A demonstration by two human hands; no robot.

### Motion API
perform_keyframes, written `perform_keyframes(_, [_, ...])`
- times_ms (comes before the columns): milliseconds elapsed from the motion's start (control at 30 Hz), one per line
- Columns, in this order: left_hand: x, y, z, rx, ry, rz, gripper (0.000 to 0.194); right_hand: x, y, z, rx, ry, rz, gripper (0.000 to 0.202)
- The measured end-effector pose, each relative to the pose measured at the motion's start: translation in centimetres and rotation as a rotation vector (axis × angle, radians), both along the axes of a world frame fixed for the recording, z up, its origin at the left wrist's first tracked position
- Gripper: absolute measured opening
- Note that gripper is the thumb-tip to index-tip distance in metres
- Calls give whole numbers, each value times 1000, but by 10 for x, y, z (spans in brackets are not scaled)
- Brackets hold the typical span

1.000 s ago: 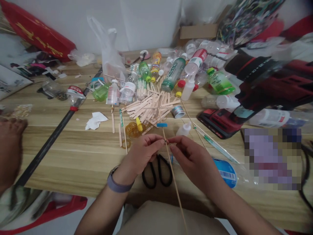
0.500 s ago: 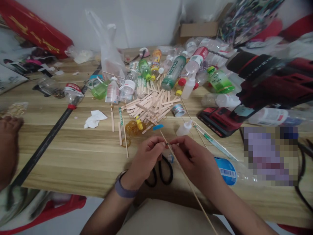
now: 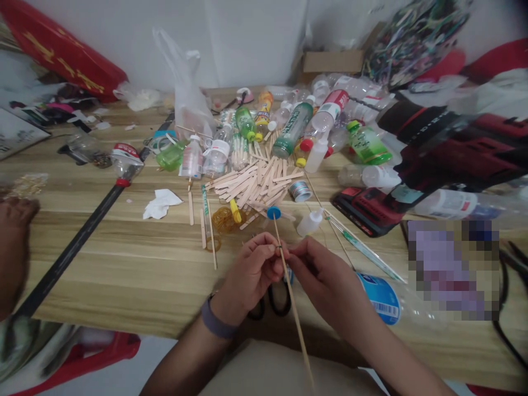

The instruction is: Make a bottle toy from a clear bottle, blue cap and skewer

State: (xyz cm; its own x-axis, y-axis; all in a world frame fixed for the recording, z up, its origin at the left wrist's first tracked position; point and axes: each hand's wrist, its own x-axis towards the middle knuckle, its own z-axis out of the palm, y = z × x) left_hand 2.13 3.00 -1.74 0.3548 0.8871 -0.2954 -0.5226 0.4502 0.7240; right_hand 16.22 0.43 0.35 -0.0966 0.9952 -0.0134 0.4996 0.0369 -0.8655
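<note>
A long thin wooden skewer point(image 3: 293, 300) slants up from my lap between my hands, with a round blue disc point(image 3: 274, 213) at its far end. My left hand point(image 3: 251, 269), a watch strap on its wrist, pinches the skewer below the disc. From the other side, the fingertips of my right hand point(image 3: 330, 283) are closed at the same spot. There a small dark band point(image 3: 279, 247) crosses the skewer; my fingers partly hide it. Beneath my hands lie black-handled scissors point(image 3: 280, 300), mostly covered.
Flat wooden sticks point(image 3: 256, 181) are heaped ahead, with plastic bottles point(image 3: 293, 129) behind. Rubber bands point(image 3: 226, 220) and a small white squeeze bottle point(image 3: 310, 221) lie nearer. A red-black drill point(image 3: 437, 148) stands right, beside a blue-labelled bottle point(image 3: 381, 297). Another person's hand point(image 3: 16, 236) rests left.
The skewer has swung more upright, and its blue disc has turned to show its round face and shifted slightly right. My hands stay together at the dark band.
</note>
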Motion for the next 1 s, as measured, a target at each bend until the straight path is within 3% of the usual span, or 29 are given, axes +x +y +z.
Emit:
perform_keyframes(333, [-10,-1,-1,2,101,-12,16,1,-3,-4,4,-58,132,16])
perform_keyframes(500, [-17,3,-9,11,110,-12,17,44,13,5,60,-215,-20,33])
perform_keyframes(600, [-17,4,-9,-2,116,-15,17,75,35,7,-48,-397,47,32])
perform_keyframes(700, [-15,5,-5,-25,132,-15,15,89,57,0,-105,-415,115,23])
perform_keyframes(800, [-14,5,-3,-29,133,6,13,84,71,-14,-120,-399,158,21])
perform_keyframes(1000, [-12,8,-7,-10,110,55,12,73,78,-27,-37,-413,174,11])
